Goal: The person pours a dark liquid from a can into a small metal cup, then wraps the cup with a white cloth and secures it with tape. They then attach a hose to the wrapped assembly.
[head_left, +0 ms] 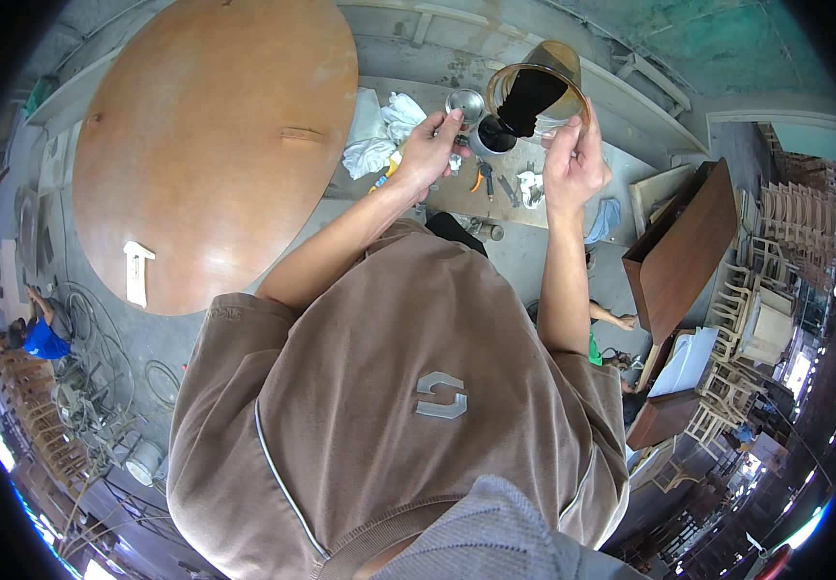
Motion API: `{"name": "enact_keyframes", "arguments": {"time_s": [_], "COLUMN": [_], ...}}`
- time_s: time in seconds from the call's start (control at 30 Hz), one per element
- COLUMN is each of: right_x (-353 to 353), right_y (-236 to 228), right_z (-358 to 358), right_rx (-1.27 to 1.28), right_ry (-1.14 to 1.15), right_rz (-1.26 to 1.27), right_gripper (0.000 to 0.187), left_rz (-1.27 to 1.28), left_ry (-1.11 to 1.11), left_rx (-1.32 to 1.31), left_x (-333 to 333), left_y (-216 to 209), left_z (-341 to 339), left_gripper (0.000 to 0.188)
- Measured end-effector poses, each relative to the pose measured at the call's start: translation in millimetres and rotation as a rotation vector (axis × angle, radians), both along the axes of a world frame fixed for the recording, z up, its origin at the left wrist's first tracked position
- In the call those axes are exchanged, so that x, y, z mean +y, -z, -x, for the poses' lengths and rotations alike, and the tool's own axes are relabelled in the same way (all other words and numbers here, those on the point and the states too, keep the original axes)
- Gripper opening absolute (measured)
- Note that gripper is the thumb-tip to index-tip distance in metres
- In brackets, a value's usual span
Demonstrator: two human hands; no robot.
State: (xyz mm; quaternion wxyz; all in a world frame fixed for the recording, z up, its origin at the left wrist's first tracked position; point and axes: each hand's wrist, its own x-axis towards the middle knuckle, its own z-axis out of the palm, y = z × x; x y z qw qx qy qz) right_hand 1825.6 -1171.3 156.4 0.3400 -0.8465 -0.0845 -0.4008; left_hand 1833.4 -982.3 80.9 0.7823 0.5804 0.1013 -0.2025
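Closest to us, a ribbed grey fabric crosses the chest of a soft brown short-sleeved shirt, and both bare forearms reach away over the table. Up at the hands, here's the action! The left hand is closed at the side of a small round grey metal cup, though its exact grip is partly hidden. The right hand, fingers bent, grips the near right edge of a translucent amber round-mouthed container, held above the table just beyond the cup. Look at that tilt: its base points up and away to the right, its wide mouth down and to the left, the long axis slanting straight toward the cup. Glossy black liquid lies along its inner wall and drops into the cup. Just beside, a shiny round metal dish.

Down on the table surface, an orange-and-black hand tool and a slim dark tool lie near a crumpled white cloth, with rumpled white rags over to the left. Out left stands a huge, smooth, rounded brown wooden panel; off right, a tilted reddish-brown wooden box, and beyond it, pale curved chair frames in stacks.
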Motion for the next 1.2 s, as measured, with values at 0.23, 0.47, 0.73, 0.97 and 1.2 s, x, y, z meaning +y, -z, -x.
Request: {"name": "enact_keyframes", "arguments": {"time_s": [0.23,0.47,0.73,0.97,1.2], "right_x": [-0.4,-1.7,-1.8,-2.2,-1.2], "right_y": [0.3,-1.4,0.0,-0.4,-0.5], "right_z": [-0.9,-0.3,-1.0,-0.8,0.1], "right_rx": [-0.017,0.004,-0.004,0.000,-0.003], "right_ry": [-0.003,-0.017,-0.023,-0.012,-0.014], "right_rz": [-0.024,-0.008,-0.025,-0.032,-0.048], "right_gripper": [0.034,0.036,0.036,0.035,0.034], "left_rz": [-0.011,-0.015,-0.008,-0.011,-0.016], "left_ry": [-0.002,0.004,0.009,0.008,0.011], "left_rx": [0.001,-0.009,-0.012,-0.011,-0.005], "left_x": [-0.4,-0.7,-0.9,-1.2,-1.2], "left_y": [-1.2,-1.5,-1.2,-1.8,-1.6], "left_z": [-0.5,-0.8,-0.9,-0.8,0.7], "left_gripper": [0.052,0.053,0.052,0.051,0.050]}}
